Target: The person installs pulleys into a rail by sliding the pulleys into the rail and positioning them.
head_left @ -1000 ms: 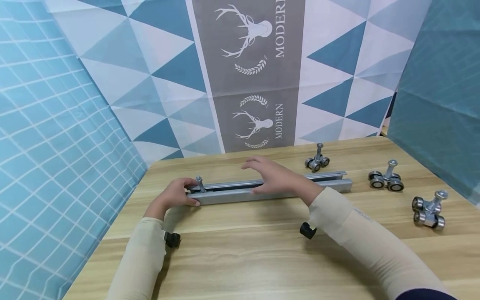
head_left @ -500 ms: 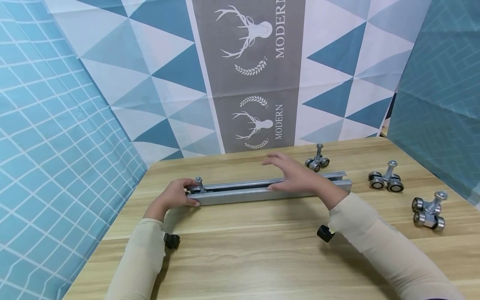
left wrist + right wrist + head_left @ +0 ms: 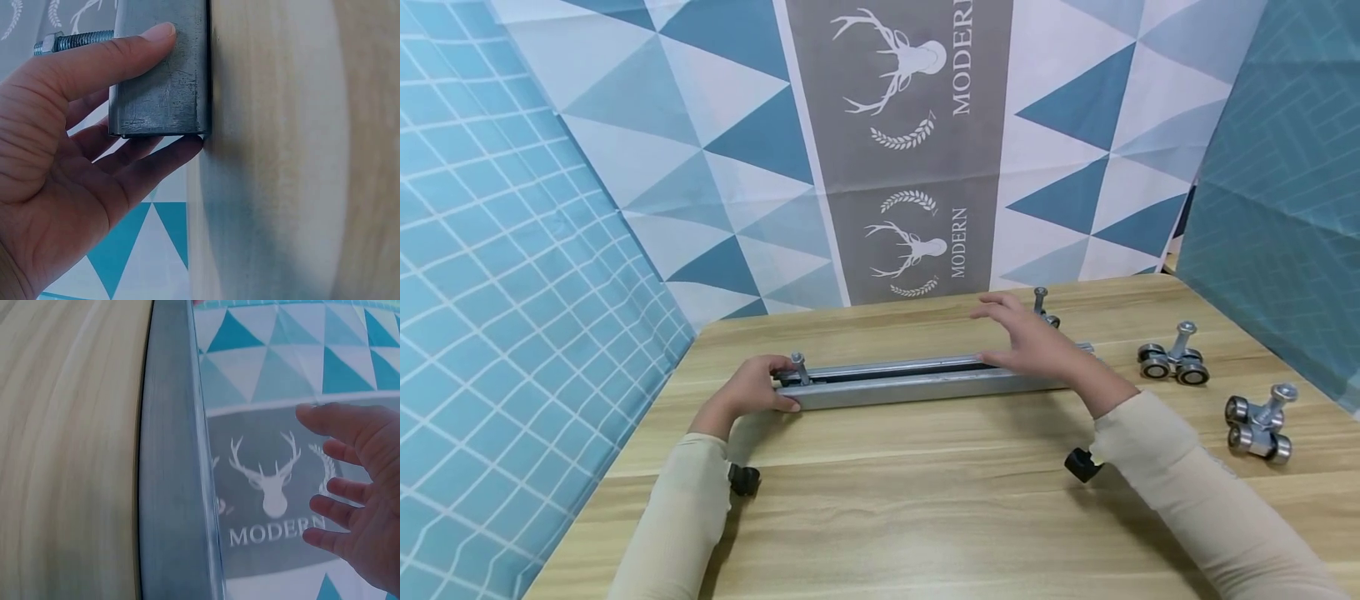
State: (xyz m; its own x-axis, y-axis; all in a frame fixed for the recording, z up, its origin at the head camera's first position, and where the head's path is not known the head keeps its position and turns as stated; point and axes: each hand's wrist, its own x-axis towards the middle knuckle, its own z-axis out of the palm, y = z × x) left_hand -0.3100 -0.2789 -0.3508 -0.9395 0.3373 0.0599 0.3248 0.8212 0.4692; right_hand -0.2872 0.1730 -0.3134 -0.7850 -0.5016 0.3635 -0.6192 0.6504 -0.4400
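Right hand (image 3: pixel 1036 343) drifts toward three o'clock over rail (image 3: pixel 887 392), fingers spread, empty, half-hiding rear roller (image 3: pixel 1040 298)! Left fingers pinch rail's nine-o'clock end, bolt (image 3: pixel 800 368) upright there. Rail mid-counter (image 3: pixel 880 500); left side alone seemingly steadying it.

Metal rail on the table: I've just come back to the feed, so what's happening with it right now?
A person's left hand grips the left end of the metal rail, which lies on the wooden table. Beside that hand, a bolt sticks up from the rail's slot. The right hand is open over the rail's right part, holding nothing. One wheeled trolley is partly hidden behind it; two more sit farther right, off the rail.
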